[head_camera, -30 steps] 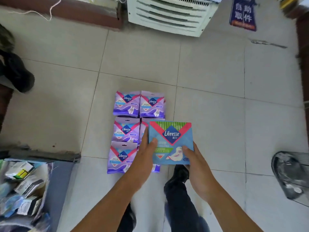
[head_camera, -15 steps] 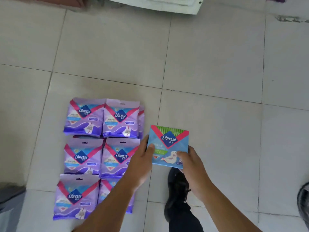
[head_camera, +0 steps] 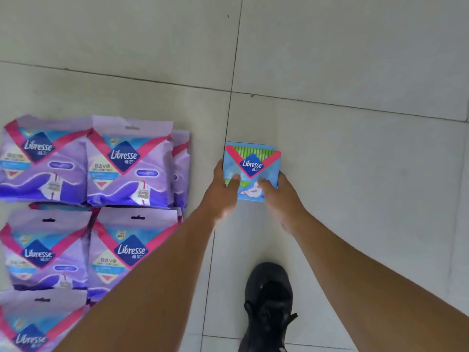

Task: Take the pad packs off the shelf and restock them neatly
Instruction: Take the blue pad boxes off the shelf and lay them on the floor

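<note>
A small blue Libresse pad pack (head_camera: 253,161) with a green striped top is low over the tiled floor, right of a tile joint. My left hand (head_camera: 223,191) grips its left edge, thumb on the front. My right hand (head_camera: 276,194) grips its lower right edge, thumb on the front. Several purple Libresse pad packs (head_camera: 124,168) lie flat on the floor to the left in neat rows, a gap apart from the blue pack. My left forearm covers part of the lower purple packs.
My black shoe (head_camera: 269,301) stands on the light grey floor tiles (head_camera: 355,161) below the blue pack. Bare tiles stretch to the right and beyond the packs.
The view has dropped closer to the floor and shifted right. Both hands have lowered the blue pack toward the tiles, to the right of the purple packs. The shelf and fan have left the view.
</note>
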`<act>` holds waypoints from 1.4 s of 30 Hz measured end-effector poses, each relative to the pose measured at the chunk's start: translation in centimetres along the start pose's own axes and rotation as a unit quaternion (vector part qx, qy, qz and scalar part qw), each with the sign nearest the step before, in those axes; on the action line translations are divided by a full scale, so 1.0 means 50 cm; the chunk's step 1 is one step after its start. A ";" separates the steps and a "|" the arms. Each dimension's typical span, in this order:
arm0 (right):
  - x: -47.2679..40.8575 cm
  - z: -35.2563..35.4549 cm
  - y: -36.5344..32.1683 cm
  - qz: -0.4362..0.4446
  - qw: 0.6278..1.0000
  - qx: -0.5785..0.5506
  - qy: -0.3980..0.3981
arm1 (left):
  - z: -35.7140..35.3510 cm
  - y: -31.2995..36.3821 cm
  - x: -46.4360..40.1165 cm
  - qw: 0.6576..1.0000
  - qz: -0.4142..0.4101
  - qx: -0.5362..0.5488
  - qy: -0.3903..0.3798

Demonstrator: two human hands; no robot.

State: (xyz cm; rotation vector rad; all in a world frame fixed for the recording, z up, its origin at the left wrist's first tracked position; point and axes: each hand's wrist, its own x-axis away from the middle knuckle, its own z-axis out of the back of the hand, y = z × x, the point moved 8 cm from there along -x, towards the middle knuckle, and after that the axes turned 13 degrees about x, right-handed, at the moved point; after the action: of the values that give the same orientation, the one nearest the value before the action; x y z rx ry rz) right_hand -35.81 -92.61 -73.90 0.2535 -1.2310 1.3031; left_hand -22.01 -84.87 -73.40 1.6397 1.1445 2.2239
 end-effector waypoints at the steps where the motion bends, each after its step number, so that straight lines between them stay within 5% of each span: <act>1: 0.009 0.001 0.004 0.000 1.000 0.004 0.005 | 0.002 0.001 0.008 1.000 -0.002 0.002 0.003; 7: 0.027 0.032 -0.040 0.027 0.996 0.057 0.066 | 0.014 0.028 0.015 0.999 -0.004 -0.024 0.024; 14: 0.017 0.029 -0.027 -0.073 0.981 0.175 0.031 | 0.031 0.032 0.023 0.988 0.078 -0.135 0.018; 17: 0.099 0.066 -0.051 -0.089 0.970 0.220 0.058 | 0.079 0.076 0.091 0.986 0.023 -0.152 0.062; 23: 0.404 0.091 -0.260 0.129 0.923 0.344 0.111 | 0.235 0.222 0.361 0.971 -0.109 -0.173 0.122; 30: 0.885 -0.019 -0.550 0.355 0.805 0.451 0.147 | 0.477 0.424 0.773 0.913 -0.255 -0.260 0.182; 35: 1.125 -0.151 -0.706 0.447 0.761 0.452 0.131 | 0.691 0.452 1.016 0.877 -0.281 -0.284 0.268; 42: 1.349 -0.398 -0.838 0.625 0.620 0.466 0.086 | 0.936 0.336 1.281 0.832 -0.202 -0.235 0.460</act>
State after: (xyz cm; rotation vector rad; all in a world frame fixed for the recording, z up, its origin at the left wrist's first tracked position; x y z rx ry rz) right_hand -5.29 -52.67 -9.32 -0.0839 -0.2569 3.0827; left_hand -1.27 -40.04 -9.07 0.0549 0.8210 2.6859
